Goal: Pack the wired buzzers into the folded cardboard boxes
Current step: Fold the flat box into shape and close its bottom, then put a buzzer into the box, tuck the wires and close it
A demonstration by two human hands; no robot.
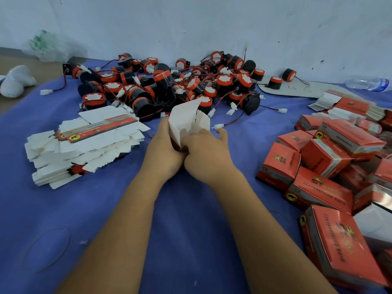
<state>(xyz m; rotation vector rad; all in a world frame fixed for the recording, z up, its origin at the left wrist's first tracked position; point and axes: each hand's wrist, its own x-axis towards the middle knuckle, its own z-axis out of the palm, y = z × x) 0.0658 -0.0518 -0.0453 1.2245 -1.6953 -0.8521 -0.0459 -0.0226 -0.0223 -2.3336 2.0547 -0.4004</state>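
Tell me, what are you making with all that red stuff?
A person is packing buzzers. Both hands, left hand and right hand, hold a half-folded box with its white flaps up. The buzzer pile lies behind it on the blue cloth, flat boxes to the left, closed red boxes to the right.

Work surface covered by a blue cloth (180, 209), lying against a pale, whitish wall (191, 24) marked with small dark specks and scuffs. At far left, the cloth ends and a brown surface (12, 66) shows, bearing a crumpled clear plastic bag (48, 45) with green print and a white rounded object (16, 80). A clear plastic bottle (368, 83) lies at far right. Lighting is soft and even.
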